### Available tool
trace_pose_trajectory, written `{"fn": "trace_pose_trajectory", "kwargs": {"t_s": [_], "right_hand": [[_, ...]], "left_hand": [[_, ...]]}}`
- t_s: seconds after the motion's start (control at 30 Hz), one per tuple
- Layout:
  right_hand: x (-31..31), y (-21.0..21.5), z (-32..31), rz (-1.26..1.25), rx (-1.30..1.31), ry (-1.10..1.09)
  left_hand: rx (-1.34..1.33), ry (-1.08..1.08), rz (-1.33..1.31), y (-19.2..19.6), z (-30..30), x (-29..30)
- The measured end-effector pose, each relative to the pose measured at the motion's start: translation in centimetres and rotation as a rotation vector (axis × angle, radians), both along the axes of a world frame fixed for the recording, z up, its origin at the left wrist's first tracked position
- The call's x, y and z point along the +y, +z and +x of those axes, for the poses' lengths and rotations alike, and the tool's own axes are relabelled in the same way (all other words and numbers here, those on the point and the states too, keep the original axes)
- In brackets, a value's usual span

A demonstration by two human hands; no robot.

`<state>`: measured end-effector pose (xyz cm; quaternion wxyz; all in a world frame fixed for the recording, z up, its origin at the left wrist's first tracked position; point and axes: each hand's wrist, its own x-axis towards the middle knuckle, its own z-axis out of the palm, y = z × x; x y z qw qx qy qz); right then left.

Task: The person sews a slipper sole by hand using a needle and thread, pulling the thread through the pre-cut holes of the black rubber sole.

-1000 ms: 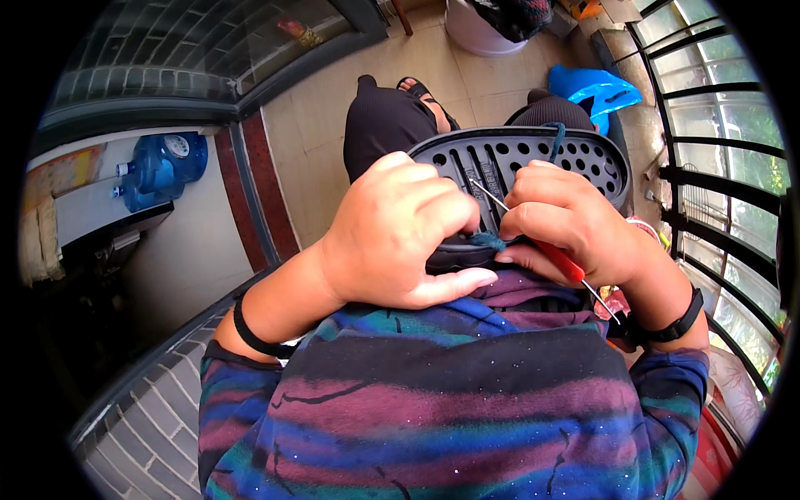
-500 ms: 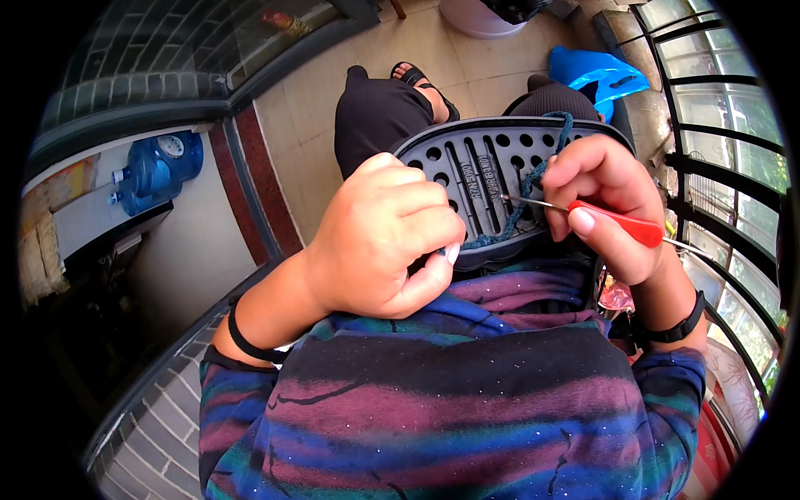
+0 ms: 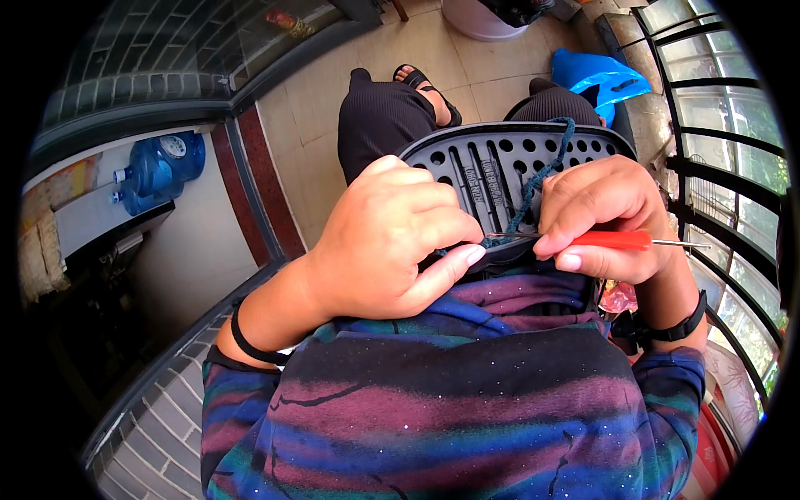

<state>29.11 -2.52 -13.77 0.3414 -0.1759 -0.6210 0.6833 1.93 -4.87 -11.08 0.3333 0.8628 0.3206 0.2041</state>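
My right hand grips a crochet hook by its red handle, with a thin metal shaft pointing left and another metal end sticking out to the right. The hook's tip meets teal yarn beside my left thumb. My left hand is closed, thumb against curled fingers, pinching the yarn work, most of which the fingers hide. From there the yarn runs up across a dark grey plastic basket with holes and slots, and over its far rim. The basket lies on my lap.
Beyond my knees, a blue plastic bag lies on the right and a pale tub stands on the tiled floor. Barred windows line the right side. Blue water jugs are at the left.
My right hand has brought the hook left and level, so its tip now reaches the yarn at my left thumb. The left hand has shifted slightly right.
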Motion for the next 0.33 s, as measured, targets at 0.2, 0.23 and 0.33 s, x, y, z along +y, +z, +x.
{"fn": "trace_pose_trajectory", "kwargs": {"t_s": [0.2,0.23,0.33], "right_hand": [[0.44,0.11,0.12,0.024,0.018,0.049],[0.53,0.11,0.08,0.04,0.027,0.06],[0.57,-0.06,-0.05,0.077,0.027,0.091]], "left_hand": [[-0.044,0.02,-0.008,-0.35,-0.17,-0.19],[-0.04,0.019,-0.021,-0.32,-0.2,-0.16],[-0.027,0.021,-0.055,-0.17,-0.25,-0.06]]}}
